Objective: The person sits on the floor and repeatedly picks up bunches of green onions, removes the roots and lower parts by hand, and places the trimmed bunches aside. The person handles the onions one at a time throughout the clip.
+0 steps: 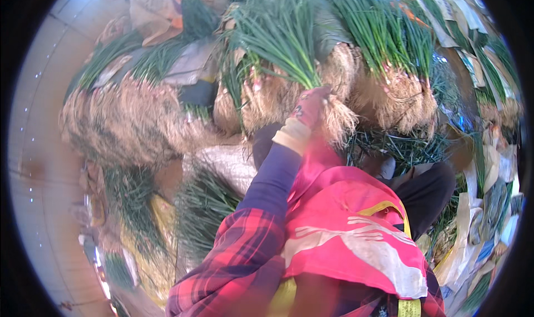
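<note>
My left hand (311, 104), in a reddish glove with dark marks and a cream cuff, is closed around a bunch of green onions (306, 72). Their long green leaves fan up and away from me, and the pale stringy roots (340, 118) hang out on the right of the fist. Close behind the hand lie more rooted onions (267, 95). A larger pile of green onions (392, 79) rests to the right, its roots towards me. My right hand is out of view; at the lower right only some plaid sleeve shows beside the pink apron (354, 233).
A long row of onions with tan roots (125, 116) lies at the left. Loose green leaves (400, 150) are heaped near my bent knee (434, 191). More leaves (204, 212) lie beside my left arm, by a whitish woven sheet (225, 162). Mixed sacks and onions line the right edge.
</note>
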The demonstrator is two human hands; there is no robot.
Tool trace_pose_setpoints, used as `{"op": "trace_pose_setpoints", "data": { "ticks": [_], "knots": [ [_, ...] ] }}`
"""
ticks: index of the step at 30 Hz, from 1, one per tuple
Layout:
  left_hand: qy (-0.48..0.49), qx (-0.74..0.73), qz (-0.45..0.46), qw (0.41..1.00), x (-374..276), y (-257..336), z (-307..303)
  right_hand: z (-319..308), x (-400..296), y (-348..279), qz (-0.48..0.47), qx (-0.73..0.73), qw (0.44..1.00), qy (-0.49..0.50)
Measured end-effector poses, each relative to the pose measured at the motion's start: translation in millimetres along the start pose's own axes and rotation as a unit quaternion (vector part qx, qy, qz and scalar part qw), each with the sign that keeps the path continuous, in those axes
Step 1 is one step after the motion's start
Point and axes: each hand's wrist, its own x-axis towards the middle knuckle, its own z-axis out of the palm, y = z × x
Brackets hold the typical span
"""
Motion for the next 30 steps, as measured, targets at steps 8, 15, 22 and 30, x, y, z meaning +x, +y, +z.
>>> {"op": "trace_pose_setpoints", "data": {
  "ticks": [8, 15, 22, 30],
  "knots": [
    [-0.058, -0.074, -0.051, 0.994, 12, 1, -5, 6, 2, 0, 0.009, 0.002, 1.000, 0.009],
    [-0.078, -0.076, -0.024, 0.994, 15, 0, -12, 8, 3, 0, 0.006, 0.001, 1.000, 0.013],
    [-0.065, -0.074, -0.023, 0.995, 8, 4, -7, 10, 3, -3, 0.016, -0.002, 1.000, 0.002],
    [-0.069, -0.082, -0.051, 0.993, 6, 5, -8, 9, 5, -1, 0.020, 0.000, 1.000, -0.006]
  ]
}}
